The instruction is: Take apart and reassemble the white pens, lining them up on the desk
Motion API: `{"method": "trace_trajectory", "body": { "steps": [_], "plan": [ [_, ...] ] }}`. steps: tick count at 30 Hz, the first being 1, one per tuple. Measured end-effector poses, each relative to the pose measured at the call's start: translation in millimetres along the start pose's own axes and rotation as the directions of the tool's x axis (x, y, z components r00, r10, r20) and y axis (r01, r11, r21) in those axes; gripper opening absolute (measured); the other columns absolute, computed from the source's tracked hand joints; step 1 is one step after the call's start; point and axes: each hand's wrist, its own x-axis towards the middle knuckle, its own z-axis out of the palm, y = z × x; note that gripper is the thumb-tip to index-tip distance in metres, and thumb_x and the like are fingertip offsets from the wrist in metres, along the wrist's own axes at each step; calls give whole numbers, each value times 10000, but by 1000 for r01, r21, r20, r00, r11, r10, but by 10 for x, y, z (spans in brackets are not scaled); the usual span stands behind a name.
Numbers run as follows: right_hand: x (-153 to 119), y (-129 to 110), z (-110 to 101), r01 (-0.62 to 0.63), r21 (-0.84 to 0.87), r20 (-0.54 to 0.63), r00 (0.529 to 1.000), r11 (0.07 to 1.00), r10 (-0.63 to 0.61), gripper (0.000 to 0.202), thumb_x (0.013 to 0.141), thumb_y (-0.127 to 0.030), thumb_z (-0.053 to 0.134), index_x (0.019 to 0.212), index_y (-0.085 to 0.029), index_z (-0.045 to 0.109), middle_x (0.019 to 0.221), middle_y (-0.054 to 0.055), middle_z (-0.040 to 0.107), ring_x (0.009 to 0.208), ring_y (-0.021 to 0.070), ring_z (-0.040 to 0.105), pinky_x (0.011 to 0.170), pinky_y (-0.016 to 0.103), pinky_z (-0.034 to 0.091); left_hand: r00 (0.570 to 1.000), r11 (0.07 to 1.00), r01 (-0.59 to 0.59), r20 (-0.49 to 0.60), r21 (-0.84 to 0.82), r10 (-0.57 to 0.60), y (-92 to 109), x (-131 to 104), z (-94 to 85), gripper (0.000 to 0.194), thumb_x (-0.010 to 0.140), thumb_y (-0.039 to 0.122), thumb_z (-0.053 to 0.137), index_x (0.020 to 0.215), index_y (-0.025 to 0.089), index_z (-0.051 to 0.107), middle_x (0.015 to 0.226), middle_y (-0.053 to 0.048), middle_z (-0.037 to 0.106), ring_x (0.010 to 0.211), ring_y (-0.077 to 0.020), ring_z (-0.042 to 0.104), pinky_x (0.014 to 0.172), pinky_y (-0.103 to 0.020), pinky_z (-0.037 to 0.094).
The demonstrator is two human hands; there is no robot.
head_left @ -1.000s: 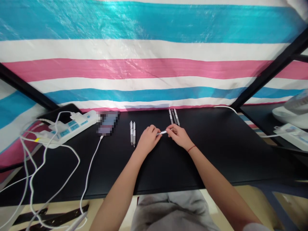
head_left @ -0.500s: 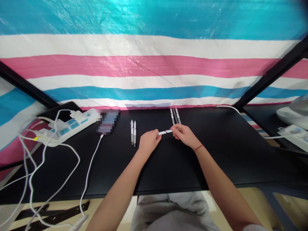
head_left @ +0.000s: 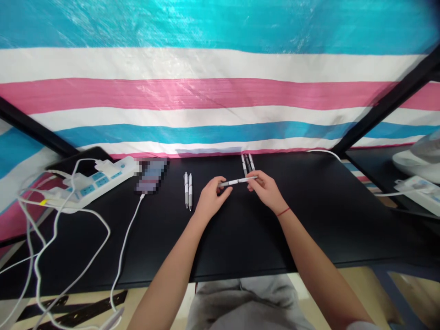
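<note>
**Holding one pen between two hands above a black table**

Pinching a white and grey pen [head_left: 238, 182] at both ends, the person keeps it nearly level just over the black table [head_left: 240, 238], slightly raised toward the right. The left hand [head_left: 211, 200] grips the pen's darker left end between thumb and forefinger, the other fingers curled under. The right hand [head_left: 266, 190] pinches the pen's right end with its fingertips, and a thin red string [head_left: 283, 211] circles that wrist. The pen spans the gap between the two hands, so its middle stretch shows bare and clear of the tabletop.

Just behind the right hand, near the table's far edge, lies a small group of pens [head_left: 246, 163], side by side and pointing away from the person; the held pen crosses in front of their near ends, and whether it touches them cannot be told. To the left of the left hand, a pair of pens [head_left: 187, 189] lies parallel on the table, near the hand but apart from it.

Farther left sits a blurred phone [head_left: 150, 176] with a white cable [head_left: 125, 238] running from it toward the near edge. A white power strip [head_left: 92, 181] with several plugs and tangled white cords rests at the table's left end. A striped tarp [head_left: 220, 91] in blue, white and pink hangs behind the table.
</note>
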Motion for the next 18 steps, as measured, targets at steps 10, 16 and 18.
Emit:
{"method": "trace_trajectory", "body": {
  "steps": [10,16,18],
  "plan": [
    [49,12,-94,-26,202,-50,998,979,37,345,734,-401,733,989,-211,598,914,27,658,774,153,643,664,290,565,975,884,213,39,-415,-217,-165,44,11,355,845,442,575,1065,184,681,784,-34,683,732,-161,644,747,-295,514],
    [56,19,-134,-203,39,-13,979,978,204,401,849,-571,531,807,-172,560,633,19,621,508,125,604,468,234,487,970,829,237,84,-507,-227,-166,47,38,386,843,441,578,1105,173,669,872,-56,698,776,-156,648,753,-293,529],
    [57,21,-146,-146,16,16,989,989,145,368,835,-538,577,771,-177,547,603,2,594,521,122,597,480,228,486,969,812,244,110,-530,-219,-160,45,39,390,848,434,570,1115,164,664,895,-67,702,794,-160,651,741,-289,534]
  ]
}}
